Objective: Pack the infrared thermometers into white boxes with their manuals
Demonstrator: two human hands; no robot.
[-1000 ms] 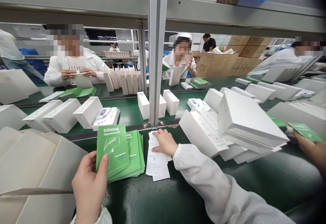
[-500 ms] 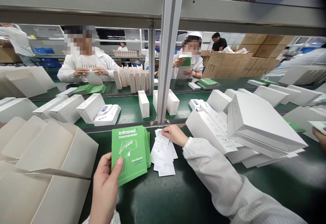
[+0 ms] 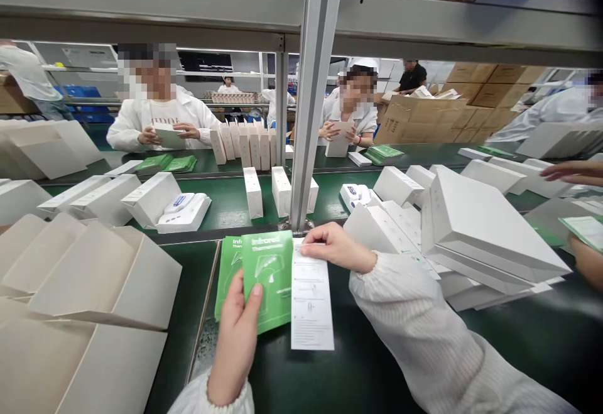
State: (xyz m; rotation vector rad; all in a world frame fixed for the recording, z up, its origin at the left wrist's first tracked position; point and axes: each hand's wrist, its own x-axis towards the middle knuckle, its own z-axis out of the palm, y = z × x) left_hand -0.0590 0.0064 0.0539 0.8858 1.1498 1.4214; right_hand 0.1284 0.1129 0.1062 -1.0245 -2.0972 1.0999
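Head view: the left hand (image 3: 238, 332) grips a green manual (image 3: 268, 279) from below, thumb pressed flat on its cover and fingers hidden behind it; the manual is lifted and tilted above a stack of manuals (image 3: 228, 276) lying on the green table (image 3: 518, 338). The right hand (image 3: 336, 247) pinches the top edge of a white leaflet (image 3: 311, 304) between thumb and fingertips; the leaflet hangs lengthwise, its left edge touching or just overlapping the right edge of the held manual. Both sleeves are white. Left of the hands lie flat carton blanks (image 3: 85, 288), overlapping one another. Right of the right arm sits a leaning pile of white boxes (image 3: 471, 232). Directly behind the hands rises an aluminium post (image 3: 315, 100), carrying an overhead shelf. Beyond it, on the conveyor (image 3: 230, 197), stand small upright boxes (image 3: 253, 191) and an open box with a thermometer (image 3: 181, 203). Across the conveyor two persons in white each hold a white carton. At the far right edge another person's hand (image 3: 568, 172) reaches over the boxes, and a second hand below it holds a green-edged sheet (image 3: 586, 228).
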